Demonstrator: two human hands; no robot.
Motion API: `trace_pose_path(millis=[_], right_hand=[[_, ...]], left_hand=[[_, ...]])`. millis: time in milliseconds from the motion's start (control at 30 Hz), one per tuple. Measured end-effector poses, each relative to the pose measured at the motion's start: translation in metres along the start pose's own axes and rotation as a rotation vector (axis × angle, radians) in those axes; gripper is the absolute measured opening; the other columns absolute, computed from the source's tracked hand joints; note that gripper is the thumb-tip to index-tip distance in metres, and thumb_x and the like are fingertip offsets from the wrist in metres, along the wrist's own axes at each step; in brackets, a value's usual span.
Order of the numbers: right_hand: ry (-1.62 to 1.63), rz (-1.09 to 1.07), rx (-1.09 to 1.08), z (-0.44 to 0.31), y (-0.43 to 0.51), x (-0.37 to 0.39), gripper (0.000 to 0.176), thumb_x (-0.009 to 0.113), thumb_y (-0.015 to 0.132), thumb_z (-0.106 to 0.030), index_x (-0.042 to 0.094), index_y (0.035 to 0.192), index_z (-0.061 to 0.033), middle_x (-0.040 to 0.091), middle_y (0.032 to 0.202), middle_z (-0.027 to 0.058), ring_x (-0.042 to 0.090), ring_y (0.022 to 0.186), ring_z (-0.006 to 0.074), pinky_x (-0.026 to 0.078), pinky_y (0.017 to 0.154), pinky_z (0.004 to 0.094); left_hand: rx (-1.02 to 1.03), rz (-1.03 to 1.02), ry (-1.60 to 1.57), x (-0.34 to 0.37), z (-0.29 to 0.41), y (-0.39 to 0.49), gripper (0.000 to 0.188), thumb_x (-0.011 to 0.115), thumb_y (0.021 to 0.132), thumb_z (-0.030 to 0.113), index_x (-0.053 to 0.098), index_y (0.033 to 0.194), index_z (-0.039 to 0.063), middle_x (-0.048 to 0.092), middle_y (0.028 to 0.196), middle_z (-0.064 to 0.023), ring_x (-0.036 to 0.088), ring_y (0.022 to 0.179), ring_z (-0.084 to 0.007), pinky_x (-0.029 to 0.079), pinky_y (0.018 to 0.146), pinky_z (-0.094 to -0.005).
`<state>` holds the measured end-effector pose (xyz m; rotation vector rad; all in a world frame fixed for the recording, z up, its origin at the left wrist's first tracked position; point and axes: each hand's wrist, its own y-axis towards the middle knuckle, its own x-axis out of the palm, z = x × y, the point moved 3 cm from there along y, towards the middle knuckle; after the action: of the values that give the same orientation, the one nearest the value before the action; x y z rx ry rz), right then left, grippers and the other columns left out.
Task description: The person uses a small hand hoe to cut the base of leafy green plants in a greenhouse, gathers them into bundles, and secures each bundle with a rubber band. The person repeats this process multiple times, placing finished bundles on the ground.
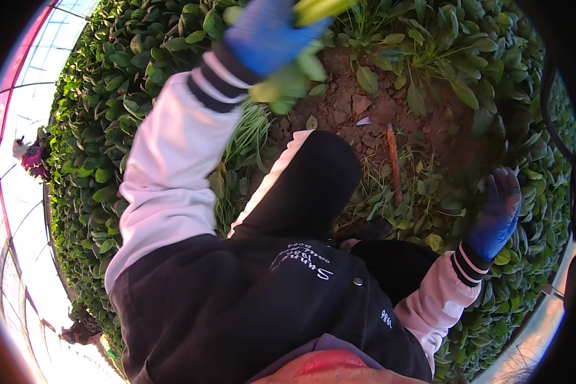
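Observation:
My left hand (pixel 273 41), in a blue glove, is raised over the bed at the top of the view. It grips a bunch of leafy greens (pixel 288 86), blurred, with yellow-green stems (pixel 319 9) showing beyond the fingers. At the right, my blue-gloved right hand (pixel 499 211) holds nothing; its fingers are stretched out beside the leafy plants, and the glove is soil-stained. Between the hands a bladed hand tool with a wooden handle (pixel 394 163) lies on the ground. Its pale blade tip (pixel 364 121) shows against the soil.
Cut greens (pixel 249 129) lie beside my bent knee (pixel 312 182). Dense leafy plants (pixel 101 144) surround a patch of cracked bare soil (pixel 345 96). Loose leaves and weeds (pixel 422 187) litter the ground. Two people (pixel 32 156) are at the far left, near the greenhouse frame (pixel 26 86).

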<state>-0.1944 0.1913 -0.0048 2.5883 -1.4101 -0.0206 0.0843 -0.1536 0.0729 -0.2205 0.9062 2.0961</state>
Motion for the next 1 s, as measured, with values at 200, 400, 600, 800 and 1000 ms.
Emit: trace_pose_path(millis=[200, 400, 600, 800, 1000], right_hand=[[-0.132, -0.097, 0.082, 0.009, -0.009, 0.002, 0.041, 0.046, 0.101, -0.026, 0.053, 0.125, 0.0062, 0.061, 0.117, 0.0167, 0.057, 0.113, 0.0252, 0.042, 0.102, 0.0406], [-0.254, -0.21, 0.234, 0.04, -0.009, 0.006, 0.029, 0.05, 0.099, -0.016, 0.058, 0.12, 0.0032, 0.063, 0.114, 0.0117, 0.059, 0.108, 0.0201, 0.045, 0.099, 0.0361], [-0.381, -0.304, 0.343, 0.078, -0.011, 0.005, 0.027, 0.052, 0.098, -0.016, 0.059, 0.117, 0.0022, 0.062, 0.108, 0.0072, 0.058, 0.101, 0.016, 0.045, 0.096, 0.0332], [-0.405, -0.344, 0.479, 0.12, -0.016, -0.007, 0.029, 0.055, 0.098, -0.022, 0.06, 0.115, 0.0008, 0.063, 0.105, 0.0062, 0.059, 0.097, 0.0155, 0.048, 0.089, 0.0314], [-0.416, -0.522, 0.789, 0.185, -0.042, -0.022, 0.033, 0.061, 0.095, -0.028, 0.061, 0.112, -0.0003, 0.064, 0.098, 0.0045, 0.059, 0.082, 0.0123, 0.048, 0.072, 0.0254]], left_hand=[[-0.659, -0.373, 1.149, -0.109, -0.085, -0.104, 0.044, 0.063, 0.086, 0.026, 0.051, 0.122, 0.005, 0.065, 0.099, -0.0217, 0.064, 0.092, -0.0383, 0.051, 0.079, -0.0441], [-1.296, -0.712, 1.029, -0.079, -0.261, -0.257, 0.045, 0.057, 0.083, 0.019, 0.048, 0.125, 0.008, 0.061, 0.111, -0.0241, 0.06, 0.105, -0.0399, 0.049, 0.09, -0.046], [-1.467, -0.589, 0.932, -0.055, -0.323, -0.337, 0.066, 0.066, 0.078, 0.029, 0.042, 0.136, 0.013, 0.047, 0.135, -0.0217, 0.05, 0.123, -0.0374, 0.043, 0.1, -0.0466], [-1.426, -0.493, 0.875, -0.053, -0.283, -0.319, 0.097, 0.076, 0.067, 0.045, 0.026, 0.148, 0.025, 0.023, 0.155, -0.0116, 0.026, 0.142, -0.0302, 0.02, 0.11, -0.0635], [-1.381, -0.312, 0.918, -0.012, -0.253, -0.341, 0.09, 0.059, 0.08, 0.06, 0.015, 0.152, 0.029, 0.021, 0.157, -0.0086, 0.022, 0.143, -0.0313, 0.011, 0.108, -0.0715]])
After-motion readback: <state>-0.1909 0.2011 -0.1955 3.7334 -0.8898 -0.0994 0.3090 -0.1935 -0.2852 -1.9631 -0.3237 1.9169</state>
